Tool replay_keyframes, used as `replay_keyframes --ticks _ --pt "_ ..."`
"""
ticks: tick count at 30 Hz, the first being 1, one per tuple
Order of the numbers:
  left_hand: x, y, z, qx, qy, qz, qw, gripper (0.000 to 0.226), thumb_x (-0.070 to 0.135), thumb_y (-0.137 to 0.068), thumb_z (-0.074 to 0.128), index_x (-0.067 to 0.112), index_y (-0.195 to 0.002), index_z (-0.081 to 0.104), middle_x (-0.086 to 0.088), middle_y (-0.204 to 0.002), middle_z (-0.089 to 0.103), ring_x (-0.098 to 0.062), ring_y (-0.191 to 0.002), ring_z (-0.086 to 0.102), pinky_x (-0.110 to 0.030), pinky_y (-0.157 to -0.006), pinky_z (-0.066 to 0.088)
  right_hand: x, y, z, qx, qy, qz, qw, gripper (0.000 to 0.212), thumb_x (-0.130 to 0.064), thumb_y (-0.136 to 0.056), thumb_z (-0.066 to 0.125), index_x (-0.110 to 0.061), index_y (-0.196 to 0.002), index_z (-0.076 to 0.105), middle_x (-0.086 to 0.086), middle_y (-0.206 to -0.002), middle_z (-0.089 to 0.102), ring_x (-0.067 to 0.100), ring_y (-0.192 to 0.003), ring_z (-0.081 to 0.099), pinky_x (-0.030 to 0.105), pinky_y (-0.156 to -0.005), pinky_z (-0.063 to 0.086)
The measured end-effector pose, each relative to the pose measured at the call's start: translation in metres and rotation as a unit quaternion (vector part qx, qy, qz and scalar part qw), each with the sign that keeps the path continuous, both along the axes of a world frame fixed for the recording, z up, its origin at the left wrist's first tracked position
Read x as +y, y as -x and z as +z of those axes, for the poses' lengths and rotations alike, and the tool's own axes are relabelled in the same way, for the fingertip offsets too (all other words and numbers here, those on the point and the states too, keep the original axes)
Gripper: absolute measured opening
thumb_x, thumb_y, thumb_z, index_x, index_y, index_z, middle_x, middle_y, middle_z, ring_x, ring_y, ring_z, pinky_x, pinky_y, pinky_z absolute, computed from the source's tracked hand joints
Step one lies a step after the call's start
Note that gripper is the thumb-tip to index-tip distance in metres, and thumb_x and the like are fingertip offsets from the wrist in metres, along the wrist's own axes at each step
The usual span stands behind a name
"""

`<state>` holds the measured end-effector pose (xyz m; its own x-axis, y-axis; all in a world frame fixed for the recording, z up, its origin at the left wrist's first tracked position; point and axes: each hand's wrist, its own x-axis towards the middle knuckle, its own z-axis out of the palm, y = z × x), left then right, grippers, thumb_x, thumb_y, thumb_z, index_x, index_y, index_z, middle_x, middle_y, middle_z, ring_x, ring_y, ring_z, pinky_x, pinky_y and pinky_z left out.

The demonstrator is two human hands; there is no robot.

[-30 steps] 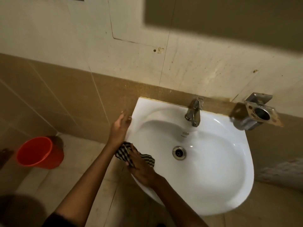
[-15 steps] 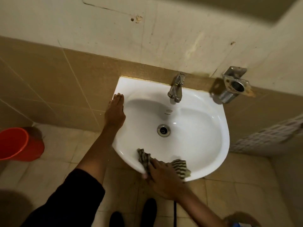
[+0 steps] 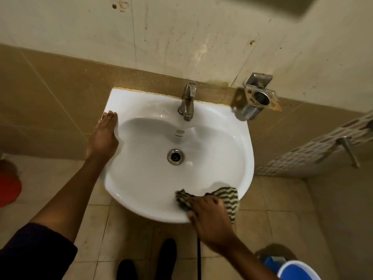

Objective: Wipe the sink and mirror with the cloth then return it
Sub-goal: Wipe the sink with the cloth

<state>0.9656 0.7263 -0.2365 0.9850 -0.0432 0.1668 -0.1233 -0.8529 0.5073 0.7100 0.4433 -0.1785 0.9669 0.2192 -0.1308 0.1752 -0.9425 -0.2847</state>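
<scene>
Stained cream plaster [image 3: 181,37] is meeting a brown tile band [image 3: 50,93] above a beige tiled floor [image 3: 125,239]; a red bucket [image 3: 9,190] is sitting far left.

I found no text I could read. The white ceramic wall-mounted sink [image 3: 232,142] carried a small dark mark at twelve o'clock from its round metal drain [image 3: 175,156], too tiny to make out.

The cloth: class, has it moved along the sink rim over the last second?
Yes. The cloth has travelled from the sink's left rim, around the front edge, to front-right of the drain.
</scene>
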Motion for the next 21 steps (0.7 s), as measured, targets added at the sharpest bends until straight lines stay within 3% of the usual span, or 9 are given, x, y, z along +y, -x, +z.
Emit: replay_keyframes --ticks 2,5,7,9,12,15,18,21 --pt "0.000 -0.001 0.000 -0.003 0.003 -0.004 1.000 0.063 -0.017 -0.081 0.034 0.001 -0.141 0.033 -0.018 -0.152 0.032 -0.028 -0.143 0.024 0.000 -0.106 -0.011 -0.050 -0.010 0.001 0.028 0.030 -0.017 0.999 0.039 -0.037 -0.097 0.031 -0.042 -0.135 0.040 -0.017 -0.127 0.060 0.006 -0.118 0.050 0.033 -0.104 0.026" --pt "-0.002 0.000 0.003 -0.007 0.012 -0.007 1.000 0.062 -0.018 -0.081 0.034 -0.001 -0.140 0.035 -0.020 -0.151 0.032 -0.030 -0.143 0.025 -0.024 -0.115 0.004 -0.119 -0.054 -0.001 0.111 0.111 -0.029 0.987 0.038 -0.031 -0.101 0.032 -0.035 -0.137 0.044 -0.011 -0.144 0.048 0.009 -0.142 0.025 0.029 -0.113 0.001" --pt "-0.002 0.001 0.005 -0.013 0.015 -0.011 1.000 0.061 -0.018 -0.081 0.034 -0.002 -0.140 0.036 -0.021 -0.150 0.033 -0.032 -0.142 0.026 -0.031 -0.115 0.010 -0.147 -0.096 -0.003 0.132 0.196 -0.009 0.972 0.042 -0.031 -0.102 0.028 -0.032 -0.144 0.033 -0.011 -0.154 0.033 0.011 -0.148 0.009 0.035 -0.118 -0.004" --pt "-0.002 0.001 0.006 -0.014 0.012 -0.017 1.000 0.060 -0.018 -0.081 0.035 -0.002 -0.139 0.036 -0.022 -0.150 0.033 -0.033 -0.142 0.027 -0.034 -0.116 0.013 -0.157 -0.140 -0.005 0.095 0.300 0.047 0.948 0.048 -0.035 -0.102 0.025 -0.029 -0.149 0.020 -0.011 -0.158 0.022 0.015 -0.149 0.003 0.045 -0.119 -0.010" --pt "-0.002 0.001 0.007 -0.018 0.014 -0.014 1.000 0.060 -0.018 -0.081 0.036 -0.003 -0.138 0.037 -0.022 -0.149 0.034 -0.033 -0.141 0.028 -0.040 -0.119 0.017 -0.145 -0.194 -0.004 -0.001 0.414 0.212 0.885 0.047 -0.037 -0.095 0.035 -0.029 -0.142 0.039 -0.011 -0.149 0.040 0.015 -0.143 0.029 0.053 -0.113 -0.016" --pt "-0.002 0.001 0.006 -0.024 0.011 -0.016 1.000 0.061 -0.018 -0.080 0.037 -0.003 -0.139 0.037 -0.022 -0.149 0.035 -0.033 -0.141 0.029 -0.044 -0.119 0.021 -0.112 -0.237 -0.006 -0.052 0.463 0.350 0.812 0.051 -0.038 -0.085 0.056 -0.030 -0.135 0.051 -0.014 -0.142 0.049 0.009 -0.136 0.041 0.040 -0.115 -0.018" --pt "-0.001 0.001 0.005 -0.027 0.006 -0.022 0.999 0.061 -0.019 -0.079 0.038 -0.004 -0.138 0.038 -0.023 -0.148 0.036 -0.035 -0.140 0.031 -0.046 -0.118 0.022 -0.079 -0.263 -0.017 -0.110 0.439 0.438 0.777 0.052 -0.035 -0.075 0.065 -0.025 -0.126 0.060 -0.012 -0.134 0.058 0.007 -0.130 0.048 0.037 -0.117 0.013" --pt "-0.003 0.001 0.008 -0.028 0.007 -0.028 0.999 0.057 -0.018 -0.081 0.036 -0.006 -0.136 0.039 -0.027 -0.146 0.036 -0.038 -0.139 0.031 -0.049 -0.117 0.022 -0.064 -0.261 -0.024 -0.091 0.409 0.433 0.798 0.053 -0.032 -0.078 0.062 -0.022 -0.130 0.057 -0.009 -0.139 0.054 0.008 -0.133 0.045 0.038 -0.115 0.030"
